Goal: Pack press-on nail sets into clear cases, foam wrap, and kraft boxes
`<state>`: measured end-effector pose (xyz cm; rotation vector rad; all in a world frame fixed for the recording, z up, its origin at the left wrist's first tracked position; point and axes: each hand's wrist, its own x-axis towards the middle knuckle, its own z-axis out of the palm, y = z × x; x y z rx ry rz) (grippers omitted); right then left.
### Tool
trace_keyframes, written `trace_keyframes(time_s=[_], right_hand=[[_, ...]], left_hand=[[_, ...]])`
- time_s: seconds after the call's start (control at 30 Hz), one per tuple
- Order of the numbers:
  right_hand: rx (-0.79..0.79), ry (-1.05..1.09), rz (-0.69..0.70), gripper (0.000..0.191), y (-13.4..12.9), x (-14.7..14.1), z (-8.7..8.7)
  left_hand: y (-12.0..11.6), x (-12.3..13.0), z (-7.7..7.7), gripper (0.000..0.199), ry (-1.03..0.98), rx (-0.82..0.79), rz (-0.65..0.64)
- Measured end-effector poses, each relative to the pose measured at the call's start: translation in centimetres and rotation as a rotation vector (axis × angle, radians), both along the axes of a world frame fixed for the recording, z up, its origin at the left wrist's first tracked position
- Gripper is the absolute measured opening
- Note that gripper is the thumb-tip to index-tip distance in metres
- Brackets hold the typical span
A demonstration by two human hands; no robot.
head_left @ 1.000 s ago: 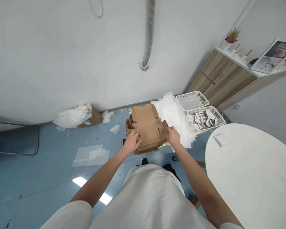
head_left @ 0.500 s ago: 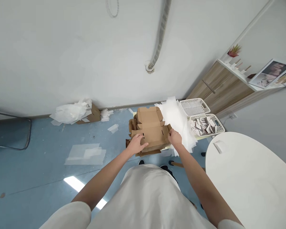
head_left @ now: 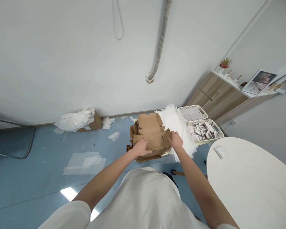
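Cardboard box [head_left: 154, 140] near basket [head_left: 220, 133] of white pieces [head_left: 203, 130]

Left hand [head_left: 141, 148] covers near-left corner of top cardboard blank [head_left: 154, 140]. White pieces [head_left: 203, 131] in near basket [head_left: 221, 134] — too small to identify. Round tabletop [head_left: 252, 184] cut off right, metal tube frame [head_left: 14, 123] cut off left.

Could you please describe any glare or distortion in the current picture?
All in the head view: bright patches on the blue floor, lower left; the cabinet leaning aslant at right, likely wide-angle distortion; the unfolded carton free of glare.
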<state>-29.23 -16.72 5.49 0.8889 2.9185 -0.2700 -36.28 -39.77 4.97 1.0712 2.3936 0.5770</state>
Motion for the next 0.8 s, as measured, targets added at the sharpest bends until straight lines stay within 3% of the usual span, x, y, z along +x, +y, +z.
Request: trace_keyframes(time_s=[0.2,0.3,0.43,0.67,0.8], right_hand=[[0.132,-0.014,0.142,0.031,-0.2,0.0,0.1],[-0.013,-0.005,0.122,0.025,-0.8,-0.4,-0.5],[-0.283,0.073,-0.082,0.016,-0.7,-0.9,-1.0],[-0.464,0.235,-0.228,0.016,1.9,-1.2,0.6],[-0.598,0.321,-0.282,0.024,2.2,-1.2,1.0]], left_hand=[[-0.5,0.0,-0.3,0.063,-0.033,0.041,0.005],[-0.5,0.2,-0.4,0.062,-0.048,0.057,0.020],[-0.4,0.5,-0.2,0.060,-0.033,0.027,0.040],[0.5,1.3,0.5,0.062,0.044,-0.042,0.033],[1.2,1.5,0.7,0.047,0.082,-0.100,0.035]])
